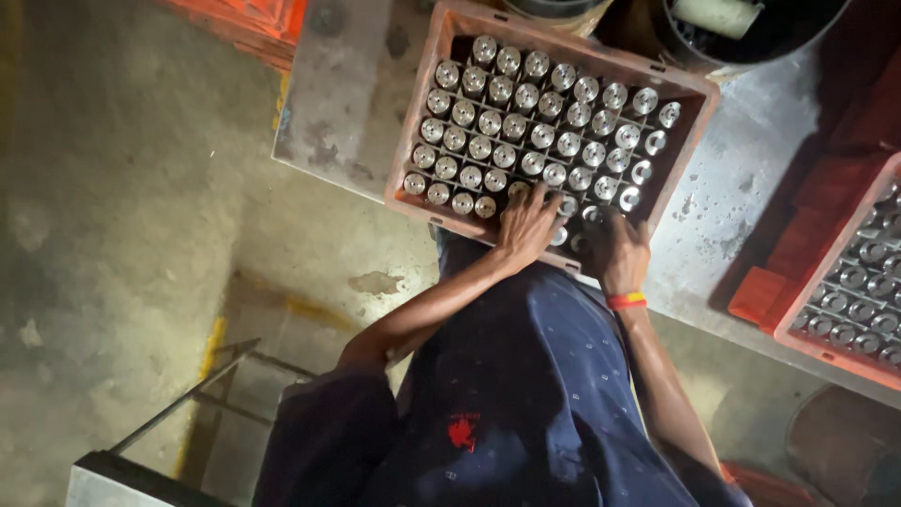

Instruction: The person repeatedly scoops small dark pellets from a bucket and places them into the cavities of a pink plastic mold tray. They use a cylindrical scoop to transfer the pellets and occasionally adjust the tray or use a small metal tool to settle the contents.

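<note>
A red plastic crate (419,131) sits on a metal table in front of me, its grid filled with several shiny round metal parts (526,122). My left hand (526,228) rests over the near row of the crate, fingers spread on the parts there. My right hand (617,252), with an orange and yellow band at the wrist, is bent down over the near right corner of the crate, fingers curled among the parts. Whether either hand grips a part is hidden.
A second red crate (849,282) of metal parts stands at the right edge. Dark round bins (751,38) stand behind the crate. Another orange crate (253,23) is at the top left. A concrete floor and a metal frame (197,394) lie to the left.
</note>
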Demonstrator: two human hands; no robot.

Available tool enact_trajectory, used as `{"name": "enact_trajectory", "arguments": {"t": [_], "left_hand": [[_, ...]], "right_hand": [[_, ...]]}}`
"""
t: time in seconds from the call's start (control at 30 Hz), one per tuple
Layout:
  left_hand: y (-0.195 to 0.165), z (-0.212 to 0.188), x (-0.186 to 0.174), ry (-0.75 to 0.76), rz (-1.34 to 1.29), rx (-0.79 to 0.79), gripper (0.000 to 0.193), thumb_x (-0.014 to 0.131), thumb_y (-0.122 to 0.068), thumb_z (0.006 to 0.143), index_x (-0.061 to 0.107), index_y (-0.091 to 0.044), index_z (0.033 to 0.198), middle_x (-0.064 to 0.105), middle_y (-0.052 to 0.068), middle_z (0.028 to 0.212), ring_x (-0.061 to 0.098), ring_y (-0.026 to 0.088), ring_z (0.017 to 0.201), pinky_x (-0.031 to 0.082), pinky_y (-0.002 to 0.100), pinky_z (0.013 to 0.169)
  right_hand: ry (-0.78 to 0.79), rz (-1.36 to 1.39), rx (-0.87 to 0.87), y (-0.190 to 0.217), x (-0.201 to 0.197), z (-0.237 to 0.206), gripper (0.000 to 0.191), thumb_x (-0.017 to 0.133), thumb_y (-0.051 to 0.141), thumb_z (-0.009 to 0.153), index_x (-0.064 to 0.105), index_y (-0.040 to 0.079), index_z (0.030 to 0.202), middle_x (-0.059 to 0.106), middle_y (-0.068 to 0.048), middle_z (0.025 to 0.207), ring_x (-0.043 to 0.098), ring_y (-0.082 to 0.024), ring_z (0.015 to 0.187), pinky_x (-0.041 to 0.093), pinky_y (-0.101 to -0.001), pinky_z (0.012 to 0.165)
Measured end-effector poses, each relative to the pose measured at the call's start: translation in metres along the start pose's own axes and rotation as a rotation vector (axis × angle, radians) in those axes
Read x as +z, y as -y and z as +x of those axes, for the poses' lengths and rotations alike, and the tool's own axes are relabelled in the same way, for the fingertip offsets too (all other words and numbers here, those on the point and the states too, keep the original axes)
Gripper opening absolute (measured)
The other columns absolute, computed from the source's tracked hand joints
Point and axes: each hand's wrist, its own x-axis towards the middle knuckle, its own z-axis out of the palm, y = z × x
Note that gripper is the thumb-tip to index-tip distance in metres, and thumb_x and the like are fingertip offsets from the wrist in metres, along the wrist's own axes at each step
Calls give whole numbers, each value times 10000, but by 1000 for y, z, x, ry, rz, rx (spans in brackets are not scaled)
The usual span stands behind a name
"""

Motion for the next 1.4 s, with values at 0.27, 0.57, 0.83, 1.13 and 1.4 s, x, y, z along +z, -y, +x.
{"name": "enact_trajectory", "arguments": {"t": [0.27, 0.57, 0.83, 1.13, 1.4], "left_hand": [[4, 29, -11, 117, -226, 119, 399, 739, -312, 917, 688, -1, 1162, 569, 213, 1378, 662, 274, 970, 610, 371, 646], [6, 22, -18, 319, -1379, -549, 575, 596, -546, 1027, 468, -95, 1361, 665, 156, 848, 640, 193, 654, 541, 274, 541], [10, -15, -1, 42, -184, 239, 636, 668, -116, 910, 452, -174, 1506, 517, 169, 1412, 695, 221, 768, 560, 243, 508], [26, -17, 5, 114, -201, 338, 460, 631, 68, 947, 645, -143, 1355, 577, 108, 1369, 700, 211, 941, 624, 267, 650], [22, 4, -5, 140, -46, 542, 487, 687, -75, 754, 685, -99, 1240, 599, 213, 1266, 666, 371, 1030, 599, 419, 659]], "right_hand": [[97, 87, -49, -18, -11, 14, 194, 795, 227, 924, 757, 106, 1070, 750, -102, 923, 666, -291, 800, 534, -391, 813], [-84, 786, 445, -26, -44, 4, 422, 587, 415, 1172, 661, 17, 1291, 706, -73, 999, 613, -162, 862, 487, -369, 825], [84, 76, 41, 9, -22, -13, 446, 757, 140, 875, 645, 21, 1291, 675, -238, 1113, 688, -352, 926, 564, -430, 781], [64, 387, 215, 16, -44, -17, 248, 774, 133, 958, 740, 29, 1181, 760, -160, 1090, 708, -275, 908, 553, -380, 785], [213, 125, -79, -8, -19, -16, 367, 777, 113, 843, 743, 64, 1205, 729, -209, 1013, 695, -377, 876, 551, -450, 760]]}}
